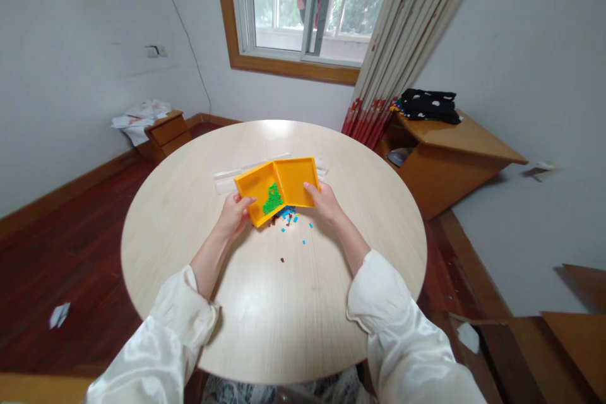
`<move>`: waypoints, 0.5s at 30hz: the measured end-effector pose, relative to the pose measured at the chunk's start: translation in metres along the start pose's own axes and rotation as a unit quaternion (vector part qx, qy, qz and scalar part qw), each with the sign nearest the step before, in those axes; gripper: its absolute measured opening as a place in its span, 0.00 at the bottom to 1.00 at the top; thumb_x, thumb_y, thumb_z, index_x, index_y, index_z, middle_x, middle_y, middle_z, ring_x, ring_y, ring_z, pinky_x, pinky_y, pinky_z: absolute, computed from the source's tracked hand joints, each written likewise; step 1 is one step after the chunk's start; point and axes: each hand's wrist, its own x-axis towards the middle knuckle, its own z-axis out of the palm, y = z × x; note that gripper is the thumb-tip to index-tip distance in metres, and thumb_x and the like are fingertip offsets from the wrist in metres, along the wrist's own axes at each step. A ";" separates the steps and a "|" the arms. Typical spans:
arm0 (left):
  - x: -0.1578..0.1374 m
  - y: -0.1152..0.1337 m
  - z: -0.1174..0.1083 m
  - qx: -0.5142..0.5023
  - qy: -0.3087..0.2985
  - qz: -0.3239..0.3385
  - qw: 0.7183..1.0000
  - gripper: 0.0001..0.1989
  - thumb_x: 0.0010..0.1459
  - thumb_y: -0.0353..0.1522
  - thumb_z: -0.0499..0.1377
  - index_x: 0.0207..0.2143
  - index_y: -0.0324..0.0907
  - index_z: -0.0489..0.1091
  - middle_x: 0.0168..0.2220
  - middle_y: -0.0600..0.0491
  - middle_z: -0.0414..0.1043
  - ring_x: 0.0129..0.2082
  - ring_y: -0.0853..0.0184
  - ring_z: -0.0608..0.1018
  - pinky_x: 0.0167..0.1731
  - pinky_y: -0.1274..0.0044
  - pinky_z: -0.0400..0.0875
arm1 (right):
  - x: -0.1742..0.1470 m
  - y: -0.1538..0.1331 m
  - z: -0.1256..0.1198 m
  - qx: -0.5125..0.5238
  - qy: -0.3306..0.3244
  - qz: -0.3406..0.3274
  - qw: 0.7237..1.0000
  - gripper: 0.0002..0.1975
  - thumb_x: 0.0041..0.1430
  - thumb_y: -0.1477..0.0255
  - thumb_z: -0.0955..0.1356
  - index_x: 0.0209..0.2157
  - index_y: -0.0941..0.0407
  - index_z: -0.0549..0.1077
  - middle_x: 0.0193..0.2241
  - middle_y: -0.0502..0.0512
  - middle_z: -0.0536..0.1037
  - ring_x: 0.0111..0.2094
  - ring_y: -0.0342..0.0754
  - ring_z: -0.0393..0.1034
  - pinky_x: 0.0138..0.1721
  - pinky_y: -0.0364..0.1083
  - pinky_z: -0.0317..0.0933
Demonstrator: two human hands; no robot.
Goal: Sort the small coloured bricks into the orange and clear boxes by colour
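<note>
Between my hands a yellow hinged plastic case is held up over the round table, its two halves spread apart. My left hand grips the outer edge of the left half, thumb over the rim. My right hand pinches the right half near its lower outer corner. A heap of small green pieces lies inside the left half. Beneath the case, small blue pieces and a few brown pieces are scattered on the tabletop; part of that pile is hidden by the case.
Clear plastic packaging lies behind the case on the round table. A wooden cabinet with folded black cloth stands at the right. To the left is a small drawer unit topped with papers.
</note>
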 end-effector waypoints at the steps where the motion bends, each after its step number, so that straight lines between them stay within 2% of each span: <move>1: 0.000 -0.001 0.001 0.020 0.000 0.015 1.000 0.18 0.36 0.33 0.66 0.33 0.38 0.71 0.36 0.49 0.77 0.38 0.60 0.78 0.43 0.69 0.71 | 0.002 0.003 -0.002 0.001 0.017 -0.001 1.000 0.21 0.46 0.55 0.69 0.36 0.57 0.72 0.34 0.55 0.78 0.35 0.50 0.73 0.41 0.52 0.67; 6: -0.002 -0.004 0.004 0.125 -0.010 0.067 0.990 0.22 0.37 0.38 0.68 0.35 0.37 0.73 0.37 0.47 0.77 0.39 0.60 0.77 0.44 0.68 0.69 | 0.008 0.021 -0.006 0.015 0.055 0.009 0.998 0.20 0.41 0.59 0.72 0.34 0.58 0.73 0.34 0.56 0.78 0.35 0.48 0.72 0.44 0.53 0.66; 15: -0.002 -0.002 0.002 0.163 -0.035 0.101 0.981 0.22 0.39 0.40 0.68 0.36 0.36 0.74 0.38 0.46 0.77 0.42 0.58 0.76 0.46 0.69 0.68 | 0.013 0.029 -0.010 -0.017 0.082 -0.037 0.996 0.13 0.42 0.65 0.69 0.30 0.58 0.73 0.31 0.54 0.77 0.35 0.47 0.69 0.43 0.50 0.64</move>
